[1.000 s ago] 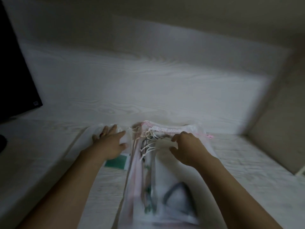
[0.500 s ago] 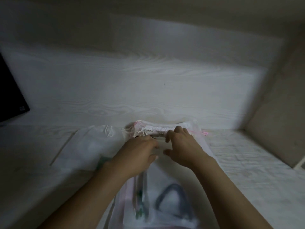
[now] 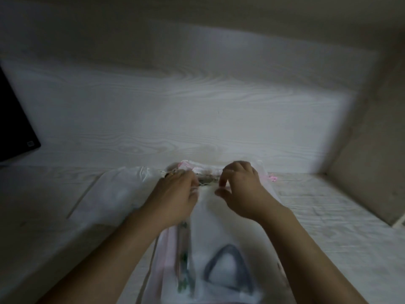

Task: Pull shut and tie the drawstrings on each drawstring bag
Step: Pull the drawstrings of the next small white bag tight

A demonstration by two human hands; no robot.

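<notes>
A stack of thin white and pink drawstring bags lies lengthwise in front of me, mouths at the far end by the wall. The top bag shows a dark curved print. My left hand rests on the left side of the bags' mouths, its fingers curled at the pale drawstrings. My right hand hovers over the right side of the mouths with thumb and fingers pinching at the top bag's hem. Motion blur hides whether a cord is held. Another white bag lies flat to the left.
The bags lie on a pale wood-grain shelf with a wood-grain back wall just beyond them. A side wall closes the right end. A dark panel stands at the far left.
My left hand has moved right from the left-hand bag onto the mouths of the stacked bags. My right hand has stayed at the top hem, shifting slightly forward.
</notes>
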